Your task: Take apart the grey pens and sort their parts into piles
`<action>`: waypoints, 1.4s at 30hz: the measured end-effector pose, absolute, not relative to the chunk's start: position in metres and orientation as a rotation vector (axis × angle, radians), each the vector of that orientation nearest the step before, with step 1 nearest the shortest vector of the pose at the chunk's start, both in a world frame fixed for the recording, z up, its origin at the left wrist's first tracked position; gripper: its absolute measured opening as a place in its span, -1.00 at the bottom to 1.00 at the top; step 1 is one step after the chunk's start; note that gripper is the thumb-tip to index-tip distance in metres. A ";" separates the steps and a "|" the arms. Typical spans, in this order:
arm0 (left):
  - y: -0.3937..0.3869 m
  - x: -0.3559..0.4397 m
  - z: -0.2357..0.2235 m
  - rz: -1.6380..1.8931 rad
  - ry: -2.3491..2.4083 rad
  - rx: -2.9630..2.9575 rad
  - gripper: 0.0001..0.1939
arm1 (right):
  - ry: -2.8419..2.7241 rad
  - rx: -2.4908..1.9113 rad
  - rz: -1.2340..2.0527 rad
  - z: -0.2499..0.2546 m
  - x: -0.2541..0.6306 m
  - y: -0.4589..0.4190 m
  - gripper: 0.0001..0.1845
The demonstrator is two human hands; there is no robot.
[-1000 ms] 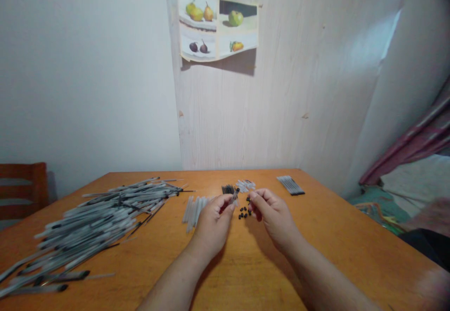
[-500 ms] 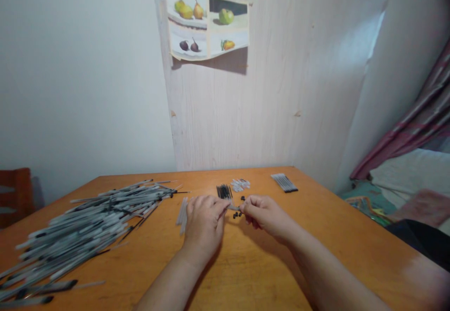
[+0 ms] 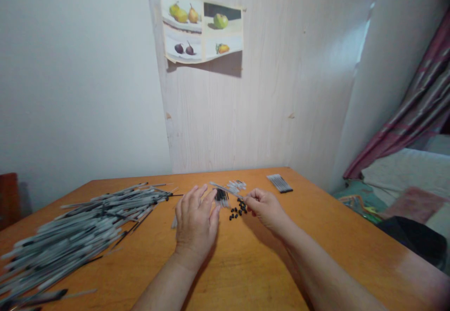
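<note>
My right hand (image 3: 264, 208) pinches one end of a thin translucent pen barrel (image 3: 228, 190), which points away to the left. My left hand (image 3: 196, 215) hovers over the table with its fingers apart, holding nothing. Beneath the barrel lies a row of black pen refills (image 3: 221, 195) with pale ends. Small black plugs (image 3: 236, 213) are scattered between my hands, some partly behind my right fingertips. Short clear caps (image 3: 237, 185) sit just beyond. A few bare clear tubes (image 3: 174, 222) show beside my left hand, mostly hidden by it.
A large loose heap of grey-white pens (image 3: 87, 226) covers the left of the wooden table (image 3: 239, 273). A neat row of black-ended pens (image 3: 280, 183) lies at the back right. The wall stands behind the table; a chair (image 3: 9, 198) is at far left.
My left hand has let go of the barrel, opened and moved slightly left. The barrel now stays in my right hand alone, its far end swung away, and more black plugs show.
</note>
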State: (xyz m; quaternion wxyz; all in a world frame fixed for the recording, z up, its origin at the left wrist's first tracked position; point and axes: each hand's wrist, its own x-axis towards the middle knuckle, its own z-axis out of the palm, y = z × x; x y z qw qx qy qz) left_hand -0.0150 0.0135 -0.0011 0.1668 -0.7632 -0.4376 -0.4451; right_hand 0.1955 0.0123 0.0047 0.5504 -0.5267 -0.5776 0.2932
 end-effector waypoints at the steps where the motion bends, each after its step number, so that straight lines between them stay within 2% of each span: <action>1: 0.014 -0.016 -0.001 -1.271 -1.243 -2.168 -0.62 | -1.333 -1.263 0.616 0.002 0.200 0.017 -0.78; 9: 0.021 -0.018 -0.006 -1.250 -1.220 -2.196 -0.65 | -1.025 -1.491 0.226 -0.017 0.250 0.047 -0.78; 15: 0.024 -0.018 -0.009 -1.239 -1.209 -2.212 -0.67 | -0.932 -1.631 0.115 -0.020 0.283 0.058 -0.74; 28: 0.023 -0.016 -0.012 -1.111 -1.195 -2.243 -0.73 | -1.045 -2.125 0.002 -0.044 0.317 0.076 -0.80; 37: 0.025 -0.020 -0.010 -1.073 -1.164 -2.236 -0.72 | -1.157 -2.382 0.022 -0.044 0.320 0.084 -0.64; 42: 0.029 -0.022 -0.015 -1.054 -1.139 -2.236 -0.72 | -1.170 -2.432 0.018 -0.045 0.321 0.086 -0.61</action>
